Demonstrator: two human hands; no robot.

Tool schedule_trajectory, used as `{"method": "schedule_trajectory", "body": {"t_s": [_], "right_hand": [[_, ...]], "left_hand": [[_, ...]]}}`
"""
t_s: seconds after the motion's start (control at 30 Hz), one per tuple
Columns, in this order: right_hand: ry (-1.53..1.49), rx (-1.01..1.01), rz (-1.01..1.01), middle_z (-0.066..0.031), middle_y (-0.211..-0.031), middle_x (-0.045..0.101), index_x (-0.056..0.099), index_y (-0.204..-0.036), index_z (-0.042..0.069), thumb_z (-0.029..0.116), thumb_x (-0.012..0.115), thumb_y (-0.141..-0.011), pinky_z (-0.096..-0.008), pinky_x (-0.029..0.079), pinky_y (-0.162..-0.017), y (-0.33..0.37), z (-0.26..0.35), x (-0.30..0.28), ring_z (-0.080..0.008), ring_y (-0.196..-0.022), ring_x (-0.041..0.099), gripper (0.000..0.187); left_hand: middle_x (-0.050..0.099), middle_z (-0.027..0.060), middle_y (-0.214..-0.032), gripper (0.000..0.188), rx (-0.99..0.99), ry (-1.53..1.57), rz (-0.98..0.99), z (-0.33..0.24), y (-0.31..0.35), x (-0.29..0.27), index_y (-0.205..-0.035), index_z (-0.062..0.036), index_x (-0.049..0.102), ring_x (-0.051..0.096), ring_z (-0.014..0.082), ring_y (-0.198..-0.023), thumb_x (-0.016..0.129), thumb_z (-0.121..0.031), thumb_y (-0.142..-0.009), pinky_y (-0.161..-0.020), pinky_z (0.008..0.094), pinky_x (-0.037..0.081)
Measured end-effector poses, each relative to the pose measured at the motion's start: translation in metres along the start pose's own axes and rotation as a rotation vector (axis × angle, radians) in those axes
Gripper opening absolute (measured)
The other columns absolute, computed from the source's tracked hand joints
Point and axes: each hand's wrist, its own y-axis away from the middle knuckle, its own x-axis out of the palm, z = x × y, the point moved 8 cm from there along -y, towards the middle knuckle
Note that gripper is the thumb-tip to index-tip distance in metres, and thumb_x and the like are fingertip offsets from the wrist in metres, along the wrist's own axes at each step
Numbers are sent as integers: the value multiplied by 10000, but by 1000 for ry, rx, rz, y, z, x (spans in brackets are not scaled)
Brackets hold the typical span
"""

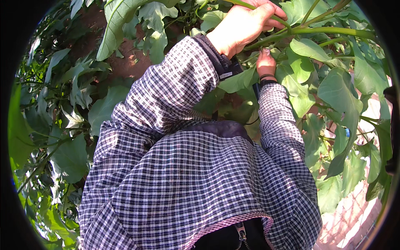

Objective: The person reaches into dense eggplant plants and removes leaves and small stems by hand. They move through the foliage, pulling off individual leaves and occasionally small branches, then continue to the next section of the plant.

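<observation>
At the top of the head view, my left hand (246, 25) reaches in among large-leaved plants, its fingers closed round a green stem (277, 19). A thicker green branch (329, 31) runs from beside those fingers toward the right. Just below this branch is my right hand (266, 64), thumb up and fingers curled. Leaves and the hand itself hide what it may be gripping. Broad green leaves (309, 49) hang to the right of it, and another leaf (238, 81) lies between my two wrists. Both wrists wear dark bands, and checked sleeves cover my arms.
Dense foliage (68, 158) fills the left side, with brown soil (131, 58) showing between the leaves. A large leaf (118, 25) hangs close at the upper left. More leaves (343, 108) droop on the right, above sunlit pale ground (348, 216).
</observation>
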Motion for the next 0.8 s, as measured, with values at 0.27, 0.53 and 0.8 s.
{"method": "schedule_trajectory", "body": {"t_s": [0.27,0.53,0.8], "right_hand": [[-443,279,639,-176,-1198,619,539,-1319,125,412,441,-988,-436,449,-939,43,-32,40,-330,-1100,588,449],[-1539,1180,221,-59,-929,634,586,-984,73,497,362,-994,-397,463,-809,61,-101,57,-229,-876,588,480],[-1775,889,164,-65,-893,638,591,-1005,52,459,403,-991,-378,481,-746,-23,-87,8,-214,-828,596,448]], "left_hand": [[599,5,-824,194,131,-68,17,8,-23,-15,-954,-37,613,528,86,-734,477,-166,-1003,-690,237,457],[696,56,-961,286,109,-642,-110,-5,-3,-6,-1006,-88,714,627,147,-884,548,-306,-923,-818,300,496],[675,82,-1048,283,66,-571,17,-20,3,27,-1085,11,645,627,159,-1030,484,-205,-999,-958,292,477]]}}
